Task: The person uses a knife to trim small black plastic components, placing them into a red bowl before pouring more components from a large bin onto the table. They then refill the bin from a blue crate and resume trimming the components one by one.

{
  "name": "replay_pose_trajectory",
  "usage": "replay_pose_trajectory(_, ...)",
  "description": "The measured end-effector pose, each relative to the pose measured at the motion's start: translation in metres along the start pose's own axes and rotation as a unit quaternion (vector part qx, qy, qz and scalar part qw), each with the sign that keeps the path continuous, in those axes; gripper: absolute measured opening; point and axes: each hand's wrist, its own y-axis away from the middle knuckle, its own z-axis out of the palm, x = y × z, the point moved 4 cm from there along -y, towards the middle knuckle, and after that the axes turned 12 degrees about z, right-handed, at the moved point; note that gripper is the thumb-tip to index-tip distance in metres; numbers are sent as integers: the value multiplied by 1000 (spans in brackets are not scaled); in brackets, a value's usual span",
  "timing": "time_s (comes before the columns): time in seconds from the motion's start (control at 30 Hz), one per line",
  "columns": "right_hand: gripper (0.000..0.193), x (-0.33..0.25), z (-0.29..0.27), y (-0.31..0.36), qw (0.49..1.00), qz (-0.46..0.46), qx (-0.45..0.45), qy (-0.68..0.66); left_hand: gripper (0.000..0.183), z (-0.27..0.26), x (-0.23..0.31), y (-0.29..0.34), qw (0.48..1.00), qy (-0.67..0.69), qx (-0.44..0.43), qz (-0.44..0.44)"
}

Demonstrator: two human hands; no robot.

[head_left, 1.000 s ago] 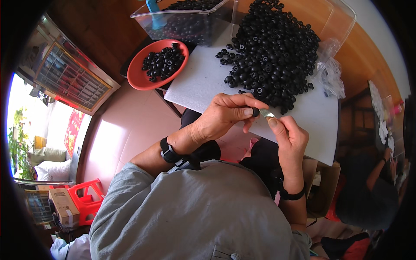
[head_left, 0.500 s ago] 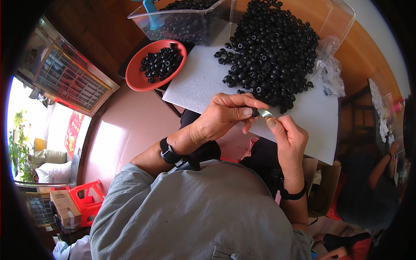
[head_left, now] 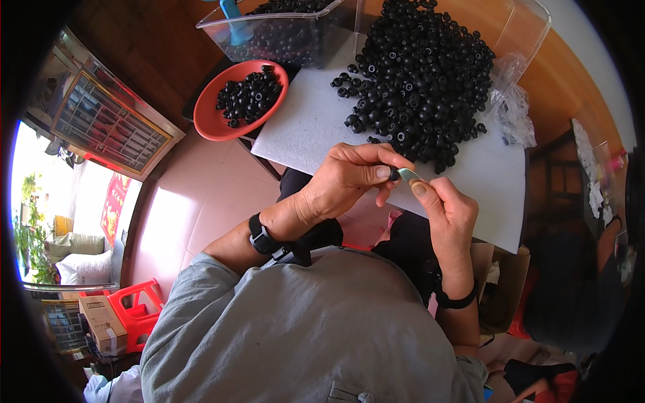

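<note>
Between the thumb and fingers of my left hand (head_left: 351,176) is a small round black part (head_left: 394,174), partly covered by the fingertips. My right hand (head_left: 450,213) pinches a small shiny metal blade (head_left: 407,175), whose tip meets or nearly meets the black part; exact contact is too small to tell. Both hands are above the near edge of a white foam-like sheet (head_left: 295,127). Just beyond them, a large heap of similar black parts (head_left: 420,80) lies on the sheet, many showing a round hole.
An orange-red bowl (head_left: 205,124) with more black parts stands left of the sheet. Behind it is a clear bin (head_left: 269,50) of black parts with a blue scoop (head_left: 235,23). Crumpled clear plastic (head_left: 514,117) lies right of the heap. Another person (head_left: 571,295) is at the far right.
The blade has turned slightly against the black part, its shine duller now. Both hands have otherwise stayed almost in place. The person at the right has shifted.
</note>
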Motion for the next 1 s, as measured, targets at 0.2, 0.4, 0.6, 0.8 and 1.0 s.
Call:
replay_pose_trajectory(0.2, 27, 2, 2, 1, 998, -38, 32, 27, 21, 2, 0, 2, 999, -7, 24, -22)
replay_pose_trajectory(0.4, 25, -4, 5, 6, 989, -106, 39, 97, 20, 3, -1, 3, 999, -25, 33, -30)
replay_pose_trajectory(0.6, 25, 6, -5, 8, 997, 18, -7, -80, 24, -16, 40, 5, 982, -131, 91, 102)
replay_pose_trajectory(0.8, 26, 11, -3, 11, 996, -40, 30, -69, 22, -92, 133, 16, 816, -483, 258, 185)
replay_pose_trajectory(1.0, 26, 8, -2, 12, 996, -53, 34, -55, 27, -68, 121, 3, 518, -813, 59, 261)
